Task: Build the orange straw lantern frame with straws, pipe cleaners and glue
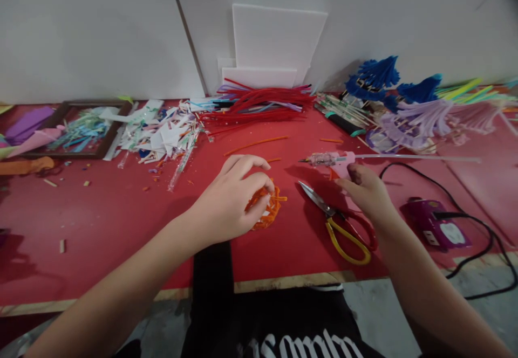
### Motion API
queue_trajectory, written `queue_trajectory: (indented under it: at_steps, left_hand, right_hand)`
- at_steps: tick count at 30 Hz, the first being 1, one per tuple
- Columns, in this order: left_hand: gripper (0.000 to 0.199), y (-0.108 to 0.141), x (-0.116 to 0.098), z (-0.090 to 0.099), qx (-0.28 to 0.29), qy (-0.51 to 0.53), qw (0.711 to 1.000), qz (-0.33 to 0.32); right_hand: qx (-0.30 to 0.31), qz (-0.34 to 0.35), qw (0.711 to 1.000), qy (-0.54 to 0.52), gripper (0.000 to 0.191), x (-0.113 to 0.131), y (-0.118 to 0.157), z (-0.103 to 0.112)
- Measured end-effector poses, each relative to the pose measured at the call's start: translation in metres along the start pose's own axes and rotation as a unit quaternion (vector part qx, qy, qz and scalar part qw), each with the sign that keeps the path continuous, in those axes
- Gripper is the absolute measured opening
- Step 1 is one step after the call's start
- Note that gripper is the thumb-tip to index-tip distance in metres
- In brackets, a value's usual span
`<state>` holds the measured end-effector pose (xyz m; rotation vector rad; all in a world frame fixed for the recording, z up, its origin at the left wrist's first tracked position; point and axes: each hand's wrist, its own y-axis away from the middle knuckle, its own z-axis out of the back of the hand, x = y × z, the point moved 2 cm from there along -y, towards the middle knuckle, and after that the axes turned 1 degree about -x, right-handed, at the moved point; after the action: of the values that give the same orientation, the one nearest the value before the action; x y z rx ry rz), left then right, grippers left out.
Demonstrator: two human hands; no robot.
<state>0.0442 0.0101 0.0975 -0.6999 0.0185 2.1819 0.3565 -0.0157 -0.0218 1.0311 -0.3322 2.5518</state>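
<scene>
My left hand (238, 196) is curled over a small round orange pipe-cleaner piece (277, 207), its thumb and fingers closed at the near part of it. The fingers hide much of that piece, and some white shows inside it. In my right hand (370, 191) is a pink hot glue gun (343, 166), its nozzle pointing left and a long clear glue stick (421, 157) running out of its back. Below the glue gun lie scissors (348, 239) with one yellow and one red handle, blades towards the upper left. Orange pipe-cleaner lengths (259, 144) rest beyond my left hand.
Red pipe cleaners (263, 104) are heaped at the back. Paper scraps (165, 131) and a brown frame (67, 156) lie left. Blue pleated pieces (378, 75) and lilac ones (424, 118) stand at the back right. A purple power box (435, 223) with a black cord sits right.
</scene>
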Motion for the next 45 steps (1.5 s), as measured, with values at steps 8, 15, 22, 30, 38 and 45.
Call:
queue_trajectory:
  at_steps: [8, 15, 22, 30, 38, 45]
  left_hand:
    - [0.034, 0.028, -0.004, -0.008, -0.097, -0.086, 0.986, -0.103]
    - [0.038, 0.038, -0.005, -0.013, -0.091, -0.115, 0.984, -0.100]
    - [0.038, 0.038, -0.006, -0.013, -0.080, -0.105, 0.987, -0.095]
    - [0.052, 0.027, -0.014, -0.006, -0.120, -0.077, 0.987, -0.071]
    - [0.051, -0.040, -0.006, -0.004, -0.102, 0.167, 0.979, 0.050]
    - [0.022, -0.084, -0.015, 0.005, -0.068, 0.498, 0.852, 0.148]
  right_hand:
    - [-0.042, 0.029, 0.985, 0.164, 0.026, 0.014, 0.002, -0.003]
    - [0.135, 0.378, 0.898, 0.178, 0.034, 0.068, 0.039, -0.030]
    - [0.233, 0.315, 0.919, 0.036, 0.029, 0.081, 0.033, -0.063]
    - [0.191, 0.135, 0.942, -0.242, 0.025, 0.098, -0.005, -0.044]
    - [0.283, 0.020, 0.824, -0.490, 0.021, 0.177, -0.031, 0.004]
    - [0.200, 0.148, 0.854, -0.457, 0.027, 0.221, -0.020, 0.016]
